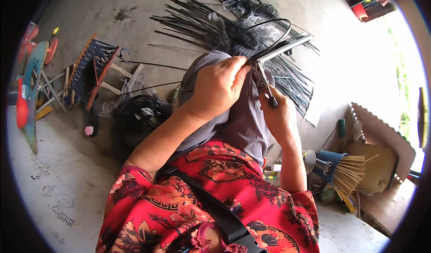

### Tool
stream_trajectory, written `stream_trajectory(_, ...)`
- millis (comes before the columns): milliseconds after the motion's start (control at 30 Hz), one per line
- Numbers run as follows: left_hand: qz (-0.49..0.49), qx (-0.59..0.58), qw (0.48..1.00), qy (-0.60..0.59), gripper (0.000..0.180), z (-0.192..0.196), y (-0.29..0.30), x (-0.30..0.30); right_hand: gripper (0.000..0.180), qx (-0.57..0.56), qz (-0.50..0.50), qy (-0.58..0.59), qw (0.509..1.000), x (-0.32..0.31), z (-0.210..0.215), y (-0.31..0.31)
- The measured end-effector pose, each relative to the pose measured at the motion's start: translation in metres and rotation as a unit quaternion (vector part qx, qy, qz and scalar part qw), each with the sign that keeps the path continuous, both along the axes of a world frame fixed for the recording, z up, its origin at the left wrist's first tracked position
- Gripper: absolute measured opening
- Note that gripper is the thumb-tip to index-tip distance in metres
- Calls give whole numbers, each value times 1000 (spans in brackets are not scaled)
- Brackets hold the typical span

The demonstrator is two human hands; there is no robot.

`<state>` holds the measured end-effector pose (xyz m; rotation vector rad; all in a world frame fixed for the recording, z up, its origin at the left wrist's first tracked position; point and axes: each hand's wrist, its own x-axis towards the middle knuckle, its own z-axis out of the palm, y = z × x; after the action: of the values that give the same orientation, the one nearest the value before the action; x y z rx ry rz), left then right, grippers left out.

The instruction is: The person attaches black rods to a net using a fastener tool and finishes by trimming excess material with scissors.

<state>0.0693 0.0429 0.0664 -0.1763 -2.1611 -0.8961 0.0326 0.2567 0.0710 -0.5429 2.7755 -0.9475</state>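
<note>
Both hands busy: tool gripped right, black strip pinched left

From where I stand, the person's left hand (215,87) and right hand (280,114) meet just above the lap. Left fingers (240,63): thumb and index pressed together, no visible gap, apparently on a black strip (262,53) lying along the tool; exact contact hidden. Right fingers: curled round the handle of a metal tool (289,44), its long silver end pointing far right. Could be a plier-type stapler; can't confirm.

Step in hand, my read: lining strip up with tool. Next move would call for a steady left pinch, then a right-hand squeeze once the strip sits true. Possible trouble: the springy black loop arching over the tool could slip or snag.

Around: loose black strips (184,17) fanned over the floor (134,2) beyond the knees, with a wispy grey tangle (217,33) on top, crowding the far side. Dark bundle (139,127) by the left knee. Strapped chair (96,64) farther left. Blue bucket (327,163) of thin wooden sticks (352,174) near the right forearm, tight for that elbow.
</note>
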Motion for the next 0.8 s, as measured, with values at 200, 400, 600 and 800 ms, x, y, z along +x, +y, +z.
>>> stream_trajectory(200, 32, -91, 995, 6, 24, -8, 0, 3, 36, 1, 7, -6, 1000, 1, 0, 2)
stream_trajectory(400, 49, -204, 978, -1, 37, -10, -14, 7, 32, 1, 24, -15, 1000, -5, -6, 1)
stream_trajectory(600, 55, -251, 966, -19, 38, -7, -16, 8, 24, -8, 28, -22, 999, -16, -18, 1)
stream_trajectory(800, 58, -263, 962, -42, 28, -15, -21, 4, 21, -10, 54, -1, 998, -30, -34, -6)
